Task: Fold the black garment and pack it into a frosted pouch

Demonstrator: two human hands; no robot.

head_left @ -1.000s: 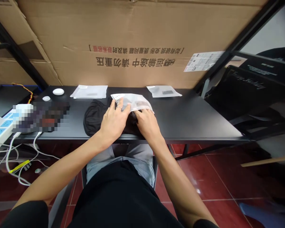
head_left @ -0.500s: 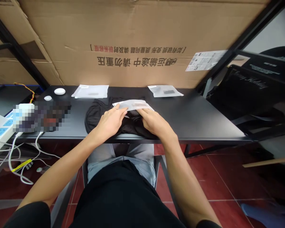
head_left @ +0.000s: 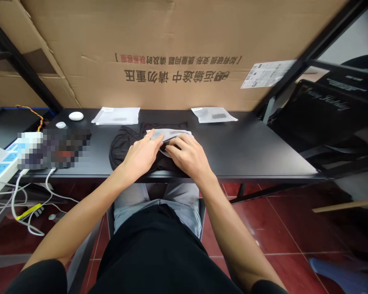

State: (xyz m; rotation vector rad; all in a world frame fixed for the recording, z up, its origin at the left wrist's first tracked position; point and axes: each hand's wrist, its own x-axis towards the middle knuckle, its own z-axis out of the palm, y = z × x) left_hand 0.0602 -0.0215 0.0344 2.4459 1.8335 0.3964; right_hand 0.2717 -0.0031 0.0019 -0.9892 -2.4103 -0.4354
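Observation:
A frosted clear plastic bag (head_left: 171, 134) lies over a black garment (head_left: 121, 147) at the middle of the black table (head_left: 248, 147). My left hand (head_left: 141, 155) pinches the bag's near left edge, fingers closed on it. My right hand (head_left: 187, 155) grips the bag's near edge from the right, fingers curled at its opening. The hands almost touch each other. Most of the garment under my hands is hidden.
Two flat plastic bags lie at the table's back, one stack (head_left: 116, 116) at left and one (head_left: 213, 114) at right. A white puck (head_left: 76, 116) and small disc (head_left: 60, 125) sit far left, near a power strip (head_left: 1, 163) with cables. A big cardboard box (head_left: 178, 53) walls the back.
The bag has been drawn closer and flatter over the garment. My right hand has moved left to the bag's opening, next to my left hand.

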